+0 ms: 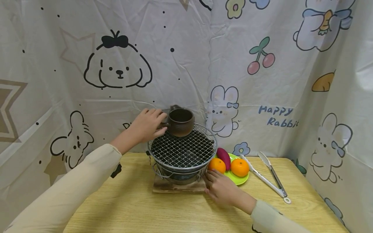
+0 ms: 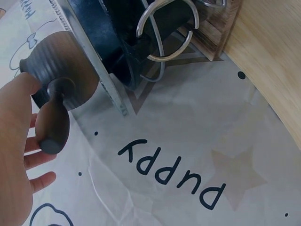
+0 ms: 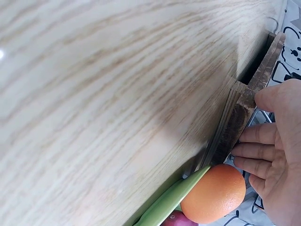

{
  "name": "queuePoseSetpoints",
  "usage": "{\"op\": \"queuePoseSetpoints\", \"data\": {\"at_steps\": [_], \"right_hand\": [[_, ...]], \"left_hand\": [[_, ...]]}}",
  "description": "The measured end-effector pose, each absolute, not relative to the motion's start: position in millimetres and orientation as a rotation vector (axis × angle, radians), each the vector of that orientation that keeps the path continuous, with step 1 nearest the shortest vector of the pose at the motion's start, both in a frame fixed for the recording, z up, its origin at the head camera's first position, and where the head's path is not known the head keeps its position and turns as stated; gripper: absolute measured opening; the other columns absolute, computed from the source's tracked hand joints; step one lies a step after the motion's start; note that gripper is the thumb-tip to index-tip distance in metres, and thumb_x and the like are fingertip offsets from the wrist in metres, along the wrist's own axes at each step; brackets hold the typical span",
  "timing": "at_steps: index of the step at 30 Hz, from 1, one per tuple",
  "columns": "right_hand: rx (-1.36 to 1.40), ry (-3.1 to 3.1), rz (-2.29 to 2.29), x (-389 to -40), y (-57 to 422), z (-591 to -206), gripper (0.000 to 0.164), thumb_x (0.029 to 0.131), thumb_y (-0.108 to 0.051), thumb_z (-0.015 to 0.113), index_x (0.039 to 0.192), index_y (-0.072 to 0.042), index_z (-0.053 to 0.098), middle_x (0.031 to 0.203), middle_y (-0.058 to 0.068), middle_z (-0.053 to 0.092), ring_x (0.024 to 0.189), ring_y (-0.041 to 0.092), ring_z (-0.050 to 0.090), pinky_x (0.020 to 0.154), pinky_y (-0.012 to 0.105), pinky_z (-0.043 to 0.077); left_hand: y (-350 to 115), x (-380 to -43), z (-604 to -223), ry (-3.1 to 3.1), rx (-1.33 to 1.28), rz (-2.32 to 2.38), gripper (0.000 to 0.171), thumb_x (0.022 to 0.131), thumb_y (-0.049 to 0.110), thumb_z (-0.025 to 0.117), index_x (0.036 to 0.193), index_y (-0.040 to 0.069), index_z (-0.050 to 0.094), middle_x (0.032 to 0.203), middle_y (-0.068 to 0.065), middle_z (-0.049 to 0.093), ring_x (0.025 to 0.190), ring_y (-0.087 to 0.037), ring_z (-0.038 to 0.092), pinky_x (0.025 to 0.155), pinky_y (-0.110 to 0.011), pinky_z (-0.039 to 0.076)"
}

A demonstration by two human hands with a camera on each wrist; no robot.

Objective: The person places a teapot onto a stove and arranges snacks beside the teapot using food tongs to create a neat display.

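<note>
A small brown ceramic teapot (image 1: 181,124) with a side handle stands over the back of the round wire grill mesh (image 1: 183,150). My left hand (image 1: 149,124) is at its handle (image 2: 54,122). In the left wrist view the thumb lies by the pot's rim and the fingers extend loosely behind the handle, not wrapped round it. Under the grill's dark bowl (image 1: 180,176) is a wooden board (image 1: 177,187). My right hand (image 1: 221,187) rests against the board's right end, its fingers fairly straight. The right wrist view has the thumb at the board's edge, beside an orange fruit (image 3: 214,194).
A green plate (image 1: 239,180) right of the grill bears two orange fruits (image 1: 240,167) and a purple, elongated item (image 1: 223,158). Metal tongs (image 1: 268,179) lie farther right on the wooden table (image 1: 128,207). A printed cloth (image 1: 180,64) hangs behind and at the sides.
</note>
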State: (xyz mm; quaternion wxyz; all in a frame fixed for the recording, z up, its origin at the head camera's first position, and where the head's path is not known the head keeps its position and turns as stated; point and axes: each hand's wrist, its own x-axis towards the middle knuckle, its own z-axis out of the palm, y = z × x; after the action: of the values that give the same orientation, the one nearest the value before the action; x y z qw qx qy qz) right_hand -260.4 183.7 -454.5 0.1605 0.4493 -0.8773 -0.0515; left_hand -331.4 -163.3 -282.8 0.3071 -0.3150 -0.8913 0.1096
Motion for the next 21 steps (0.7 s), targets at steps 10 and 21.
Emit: {"op": "queuePoseSetpoints", "data": {"at_steps": [10,21], "right_hand": [[1.289,-2.495,-0.124,-260.9,183.4,-454.1,0.044,0.099,-0.029,0.061,0.128,0.004,0.068,0.132,0.019,0.068,0.128,0.037,0.061,0.113,0.051,0.045],[1.285,-2.488,-0.12,-261.0,183.2,-455.8,0.044,0.1,-0.029,0.06,0.129,0.004,0.067,0.132,0.018,0.068,0.128,0.035,0.061,0.114,0.05,0.045]], "left_hand": [[-166.3,-317.7,-275.6,-2.358,-0.814,0.2,0.054,0.098,0.043,0.063,0.137,0.006,0.057,0.137,-0.019,0.058,0.125,-0.036,0.055,0.101,-0.055,0.047],[-173.1,-294.0,-274.2,-2.286,-0.825,0.075,0.056,0.097,0.043,0.062,0.137,0.005,0.057,0.138,-0.021,0.058,0.127,-0.038,0.054,0.103,-0.055,0.047]]}}
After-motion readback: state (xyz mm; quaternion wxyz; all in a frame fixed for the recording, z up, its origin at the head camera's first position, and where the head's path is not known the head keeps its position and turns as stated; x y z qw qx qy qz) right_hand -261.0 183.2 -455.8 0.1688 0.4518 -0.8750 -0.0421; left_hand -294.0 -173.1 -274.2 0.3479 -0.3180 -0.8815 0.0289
